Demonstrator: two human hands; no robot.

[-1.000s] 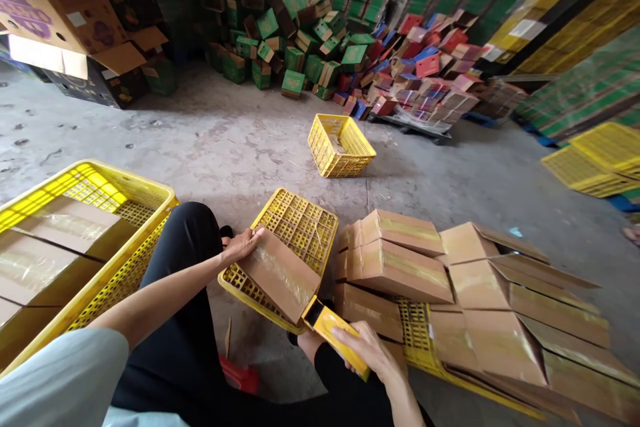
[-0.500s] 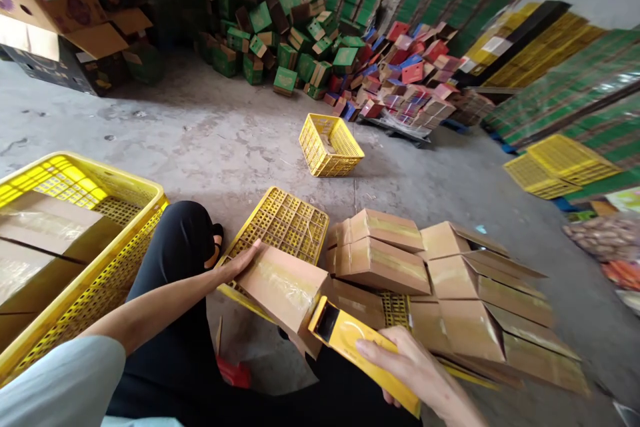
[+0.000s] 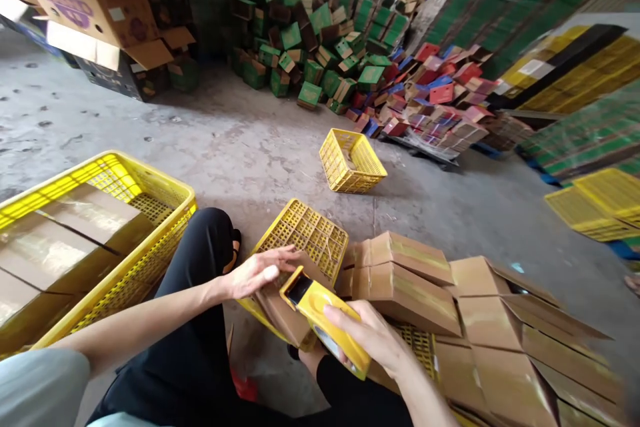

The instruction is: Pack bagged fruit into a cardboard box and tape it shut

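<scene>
My right hand (image 3: 373, 337) is closed round a yellow tape dispenser (image 3: 320, 313), whose front end sits on top of a small brown cardboard box (image 3: 280, 313). My left hand (image 3: 257, 271) rests on the near-left top of that box, fingers stretched flat toward the dispenser. The box lies on an overturned yellow plastic crate (image 3: 307, 233) between my knees and is largely hidden by the hands and the dispenser.
A big yellow crate (image 3: 150, 240) holding taped boxes stands at my left. Several folded brown boxes (image 3: 410, 273) are piled at my right. A small yellow basket (image 3: 353, 160) sits on the concrete floor ahead; heaps of green and red boxes (image 3: 350, 47) lie behind it.
My right hand has brought the dispenser from the box's right end up onto its top. My left hand has shifted from the box's far-left edge onto its top.
</scene>
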